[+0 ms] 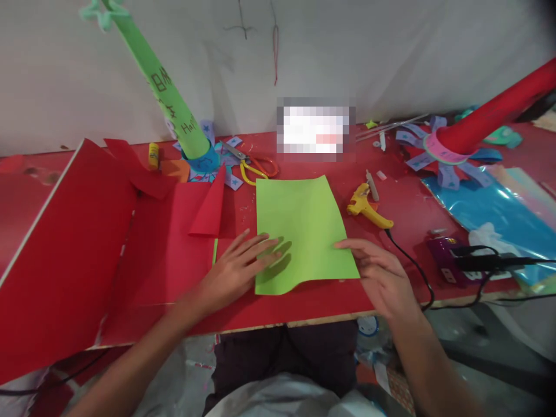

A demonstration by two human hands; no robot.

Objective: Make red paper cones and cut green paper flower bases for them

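Pale wall [369,58] stands behind your red surface [313,306], with thin cords hanging down it; a bright patch at the wall's foot is too blurred to make out. Straight in front of you lies the light green sheet [299,226], its near edge slightly wavy and close to the front of the surface; your left hand [234,272] reaches over its left side, that grip spread, fingers casting shadows on the paper, though you cannot tell whether the tips press down; your right hand [384,278] is at the right edge, one finger extended over the paper and the others curled, and whether that grip pinches the edge you cannot tell.

To your left, a red board [69,249] leans at a slant, with a pointed red paper piece [212,208] between it and the sheet; beyond stand a yellow container [153,156] and a tall green tube [156,75] with writing on it and a blue band [202,161] at its base, scissors [248,159] lying beside it; to your right are a yellow glue gun [362,205], a purple box [441,260] with black cables, a shiny blue packet [495,194] and a tilted red tube [499,110] with a pink band.
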